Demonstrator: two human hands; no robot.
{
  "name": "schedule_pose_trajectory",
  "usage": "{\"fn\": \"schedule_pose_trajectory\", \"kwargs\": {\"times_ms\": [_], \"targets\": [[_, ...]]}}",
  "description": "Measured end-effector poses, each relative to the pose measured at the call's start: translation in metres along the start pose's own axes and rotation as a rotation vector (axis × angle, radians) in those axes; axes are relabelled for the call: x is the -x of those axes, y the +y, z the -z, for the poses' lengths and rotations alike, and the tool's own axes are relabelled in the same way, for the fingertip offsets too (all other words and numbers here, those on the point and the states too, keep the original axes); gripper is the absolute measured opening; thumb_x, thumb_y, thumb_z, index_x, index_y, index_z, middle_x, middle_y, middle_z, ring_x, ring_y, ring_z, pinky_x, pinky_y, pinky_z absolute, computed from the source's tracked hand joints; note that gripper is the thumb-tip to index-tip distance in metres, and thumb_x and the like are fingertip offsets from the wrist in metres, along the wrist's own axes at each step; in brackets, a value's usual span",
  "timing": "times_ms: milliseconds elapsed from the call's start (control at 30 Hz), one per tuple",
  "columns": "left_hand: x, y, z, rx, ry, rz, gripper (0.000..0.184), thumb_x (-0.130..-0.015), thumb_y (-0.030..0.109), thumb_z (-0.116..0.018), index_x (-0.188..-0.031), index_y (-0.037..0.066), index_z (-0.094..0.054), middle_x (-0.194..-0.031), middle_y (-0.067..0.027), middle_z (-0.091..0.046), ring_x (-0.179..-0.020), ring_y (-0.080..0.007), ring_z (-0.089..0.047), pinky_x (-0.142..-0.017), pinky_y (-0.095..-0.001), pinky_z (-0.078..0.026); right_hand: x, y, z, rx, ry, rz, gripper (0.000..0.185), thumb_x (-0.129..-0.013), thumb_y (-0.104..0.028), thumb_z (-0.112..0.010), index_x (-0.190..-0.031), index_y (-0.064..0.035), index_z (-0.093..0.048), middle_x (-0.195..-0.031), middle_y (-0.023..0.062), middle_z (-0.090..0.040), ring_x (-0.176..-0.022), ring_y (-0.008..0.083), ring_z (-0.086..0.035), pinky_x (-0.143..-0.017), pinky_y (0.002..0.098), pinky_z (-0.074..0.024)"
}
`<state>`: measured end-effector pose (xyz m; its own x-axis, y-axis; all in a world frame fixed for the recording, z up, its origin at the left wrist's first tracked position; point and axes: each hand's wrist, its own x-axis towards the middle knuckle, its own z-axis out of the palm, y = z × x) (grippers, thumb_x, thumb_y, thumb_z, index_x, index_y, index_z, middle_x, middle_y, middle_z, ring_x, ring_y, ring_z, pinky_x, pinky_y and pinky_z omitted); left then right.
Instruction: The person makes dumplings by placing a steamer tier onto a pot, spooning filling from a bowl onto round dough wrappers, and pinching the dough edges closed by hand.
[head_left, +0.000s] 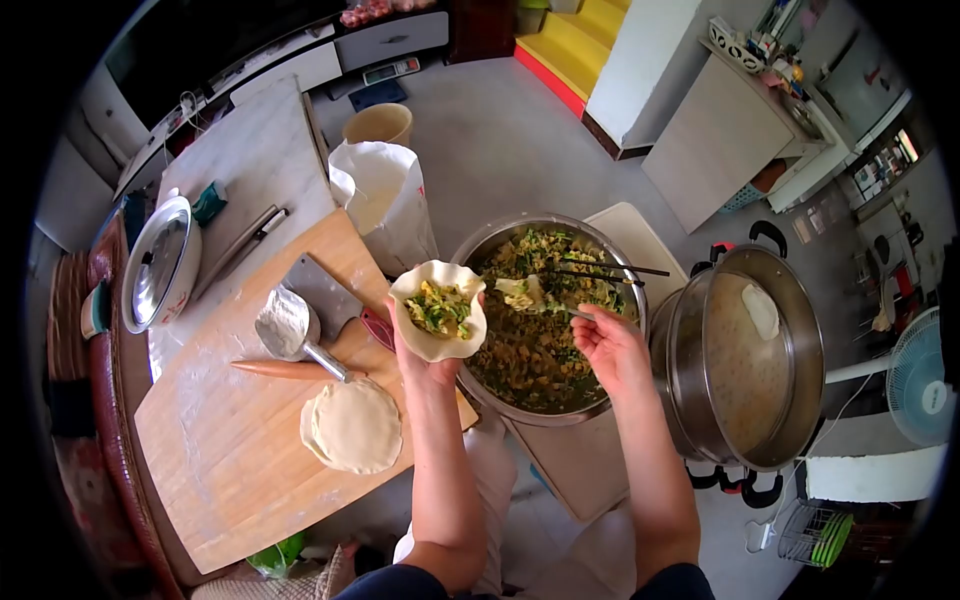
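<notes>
Spooning filling, apparently, we cradle the mid-frame wrapper in left fingers, spoon in right fingers; adding more calls for steadiness.

"Quick, what's around you?"
"I've got yellow stairs w/ a red side up ahead, plus a digital scale below a grey drawer."
"And on your R?"
"Lt-blue elec. fan, and below it a black wire basket w/ sth green."
</notes>
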<state>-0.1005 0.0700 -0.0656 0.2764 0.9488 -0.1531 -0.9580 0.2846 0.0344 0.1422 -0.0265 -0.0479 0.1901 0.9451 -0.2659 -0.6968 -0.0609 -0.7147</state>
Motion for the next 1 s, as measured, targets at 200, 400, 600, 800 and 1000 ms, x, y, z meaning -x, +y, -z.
{"fn": "schedule_pose_trajectory", "kwargs": {"times_ms": [200, 400, 600, 800, 1000], "targets": [[0.004, -0.029, -0.011, -0.03, 0.042, 0.105, 0.061, -0.099, 0.059, -0.04, -0.137, 0.012, -0.051, -0.131, -0.0131, -0.057, -0.121, -0.0351, -0.056, -0.099, -0.0585, -0.048, 0.018, -0.025, -0.047, 0.126, -0.035, 0.173, 0.026, -0.096, -0.01, -0.06, -0.114, 0.0079, -0.065, -0.095, 0.0193, -0.07, -0.083, 0.0219, -0.068, -0.074, 0.0319, -0.0566], [0.005, -0.048, -0.013, 0.011, -0.062, 0.191, 0.063, -0.099, 0.059, -0.039, -0.138, 0.01, -0.048, -0.133, -0.0143, -0.056, -0.121, -0.0363, -0.056, -0.099, -0.0584, -0.048, 0.042, 0.003, -0.075, 1.183, -0.223, 0.863, 0.024, -0.088, 0.002, -0.063, -0.112, 0.0057, -0.067, -0.1, 0.0143, -0.067, -0.084, 0.024, -0.067, -0.074, 0.0332, -0.0561], [0.005, -0.051, -0.016, 0.02, -0.016, 0.202, 0.066, -0.099, 0.061, -0.035, -0.138, 0.01, -0.047, -0.133, -0.0173, -0.055, -0.119, -0.0418, -0.055, -0.096, -0.0641, -0.049, 0.047, 0.009, -0.083, 1.474, -0.39, 1.215, 0.029, -0.078, 0.009, -0.066, -0.107, 0.0087, -0.065, -0.1, 0.0144, -0.063, -0.084, 0.0302, -0.064, -0.072, 0.0376, -0.0565], [0.005, -0.05, -0.018, 0.08, 0.015, 0.197, 0.068, -0.099, 0.062, -0.032, -0.138, 0.009, -0.047, -0.134, -0.0185, -0.054, -0.119, -0.0441, -0.055, -0.095, -0.0653, -0.049, 0.058, 0.02, -0.083, 1.535, -0.472, 1.243, 0.035, -0.071, 0.009, -0.067, -0.106, 0.0093, -0.065, -0.101, 0.0169, -0.063, -0.085, 0.0304, -0.065, -0.073, 0.038, -0.0573], [0.005, -0.043, -0.017, 0.056, 0.02, 0.189, 0.064, -0.101, 0.06, -0.029, -0.141, 0.014, -0.046, -0.135, -0.0172, -0.054, -0.121, -0.0457, -0.053, -0.098, -0.0661, -0.046, 0.06, 0.007, -0.09, 1.463, -0.396, 1.241, 0.032, -0.074, 0.011, -0.067, -0.106, 0.0103, -0.064, -0.101, 0.0163, -0.062, -0.081, 0.0308, -0.064, -0.069, 0.0381, -0.0566]]}}
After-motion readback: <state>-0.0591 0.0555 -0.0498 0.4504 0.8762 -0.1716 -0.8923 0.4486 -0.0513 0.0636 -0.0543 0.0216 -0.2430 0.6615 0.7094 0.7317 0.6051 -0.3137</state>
